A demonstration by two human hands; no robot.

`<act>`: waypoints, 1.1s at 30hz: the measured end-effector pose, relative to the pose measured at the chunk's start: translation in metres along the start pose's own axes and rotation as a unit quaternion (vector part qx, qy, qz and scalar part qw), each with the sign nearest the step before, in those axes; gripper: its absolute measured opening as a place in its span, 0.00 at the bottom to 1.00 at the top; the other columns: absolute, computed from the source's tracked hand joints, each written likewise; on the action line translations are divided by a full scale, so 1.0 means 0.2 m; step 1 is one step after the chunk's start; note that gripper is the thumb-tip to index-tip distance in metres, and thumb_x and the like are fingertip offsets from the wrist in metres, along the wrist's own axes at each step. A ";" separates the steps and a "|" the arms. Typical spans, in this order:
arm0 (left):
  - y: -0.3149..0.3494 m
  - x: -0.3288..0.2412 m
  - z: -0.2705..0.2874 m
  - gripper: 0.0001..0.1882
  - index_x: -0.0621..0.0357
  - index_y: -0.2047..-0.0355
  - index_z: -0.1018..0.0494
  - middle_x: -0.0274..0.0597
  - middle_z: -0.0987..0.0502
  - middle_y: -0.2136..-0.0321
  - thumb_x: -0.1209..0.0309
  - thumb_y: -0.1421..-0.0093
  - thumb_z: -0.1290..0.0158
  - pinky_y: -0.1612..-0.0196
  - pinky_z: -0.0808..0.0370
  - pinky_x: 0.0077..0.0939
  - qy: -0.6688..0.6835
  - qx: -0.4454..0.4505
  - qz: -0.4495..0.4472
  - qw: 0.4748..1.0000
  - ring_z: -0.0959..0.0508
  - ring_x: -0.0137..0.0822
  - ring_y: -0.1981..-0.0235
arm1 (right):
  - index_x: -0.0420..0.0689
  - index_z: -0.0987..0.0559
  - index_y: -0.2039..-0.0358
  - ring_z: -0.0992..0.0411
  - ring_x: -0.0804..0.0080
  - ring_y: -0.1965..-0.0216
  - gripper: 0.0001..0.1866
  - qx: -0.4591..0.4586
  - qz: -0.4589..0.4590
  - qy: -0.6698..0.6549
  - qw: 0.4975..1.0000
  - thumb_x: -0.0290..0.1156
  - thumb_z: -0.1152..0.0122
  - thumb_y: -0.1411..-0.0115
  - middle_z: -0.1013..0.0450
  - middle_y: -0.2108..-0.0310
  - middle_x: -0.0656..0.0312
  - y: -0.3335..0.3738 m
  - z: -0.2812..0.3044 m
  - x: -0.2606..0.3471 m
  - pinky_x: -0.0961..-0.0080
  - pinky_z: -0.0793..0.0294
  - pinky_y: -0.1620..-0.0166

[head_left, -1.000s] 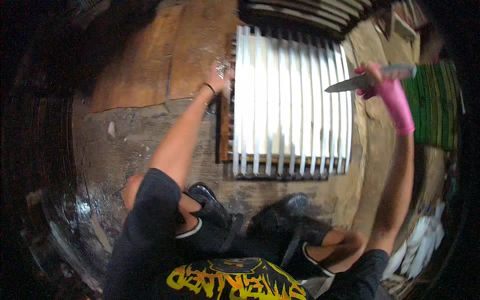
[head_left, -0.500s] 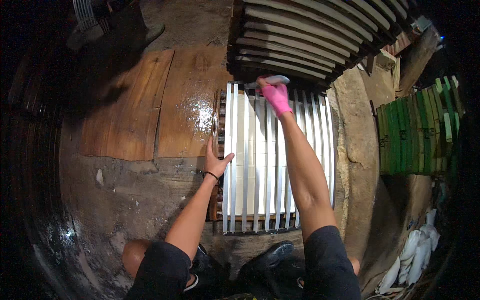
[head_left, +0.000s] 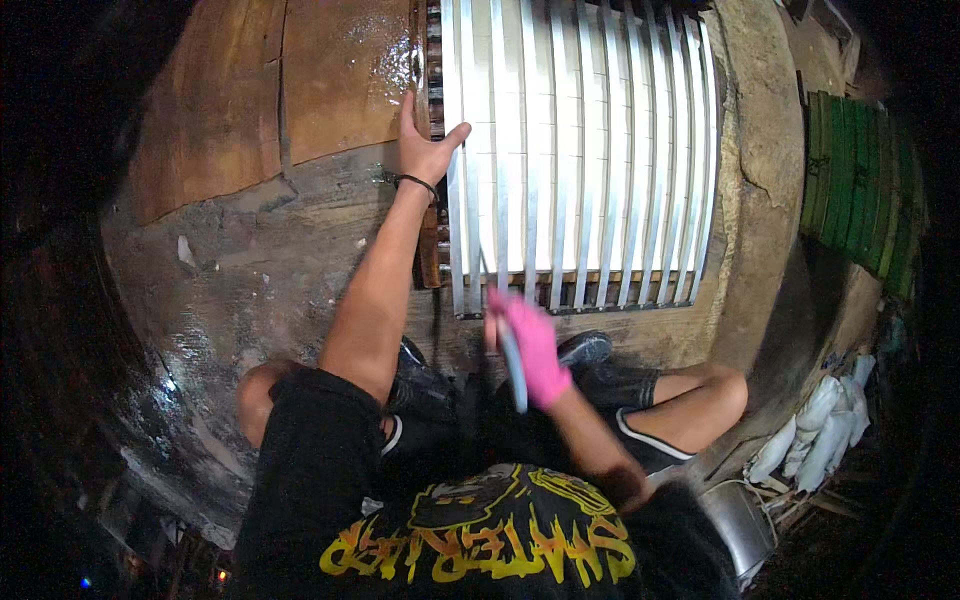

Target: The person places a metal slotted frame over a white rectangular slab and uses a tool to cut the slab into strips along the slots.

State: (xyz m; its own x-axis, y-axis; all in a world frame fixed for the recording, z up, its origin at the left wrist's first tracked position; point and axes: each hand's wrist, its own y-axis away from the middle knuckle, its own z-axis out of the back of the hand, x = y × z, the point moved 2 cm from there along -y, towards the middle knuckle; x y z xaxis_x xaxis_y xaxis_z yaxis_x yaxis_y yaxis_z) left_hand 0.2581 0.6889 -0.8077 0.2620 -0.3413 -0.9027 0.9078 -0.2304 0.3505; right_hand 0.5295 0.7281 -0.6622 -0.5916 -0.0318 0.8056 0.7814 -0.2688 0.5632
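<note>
My bare left hand [head_left: 430, 155], fingers apart, rests against the left edge of a frame of parallel silver metal bars [head_left: 530, 200]. The thumb lies over the outermost bar, with a dark band round the wrist. Beneath the bars is a flat white slab [head_left: 590, 170], marked with a grid of lines; it resembles tofu. Over the frame's near end, my pink-gloved right hand [head_left: 530, 345] is closed round the pale blue-grey handle of a knife [head_left: 516, 370]. Its thin blade points away from me, beside a bar near the left side, and is partly blurred.
Wet brown boards [head_left: 345, 80] lie on the floor left of the frame. A stack of green slatted panels [head_left: 850, 180] stands at the right, with crumpled white bags [head_left: 825, 420] nearer. My boots [head_left: 585, 350] are just before the frame's near edge.
My right hand has come from the frame's far end to its near end with the knife. My left hand keeps its place on the edge. The view has tilted toward me, losing the far rack.
</note>
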 end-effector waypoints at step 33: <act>-0.02 0.01 0.00 0.57 0.64 0.34 0.50 0.55 0.38 0.38 0.64 0.59 0.28 0.36 0.40 0.33 -0.009 0.000 0.006 1.000 0.36 0.44 0.38 | 0.47 0.29 0.45 0.24 0.62 0.60 0.20 -0.079 0.171 0.326 0.926 0.34 0.51 0.37 0.22 0.67 0.58 -0.37 0.16 0.03 0.64 0.26 0.54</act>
State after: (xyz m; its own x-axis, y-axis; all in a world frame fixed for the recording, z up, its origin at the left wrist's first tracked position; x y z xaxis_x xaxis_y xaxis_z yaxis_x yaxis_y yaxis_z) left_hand 0.2549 0.6899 -0.8117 0.2672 -0.3595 -0.8941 0.9047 -0.2258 0.3612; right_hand 0.4748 0.7782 -0.6937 -0.3489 -0.7019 0.6209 0.9370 -0.2711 0.2201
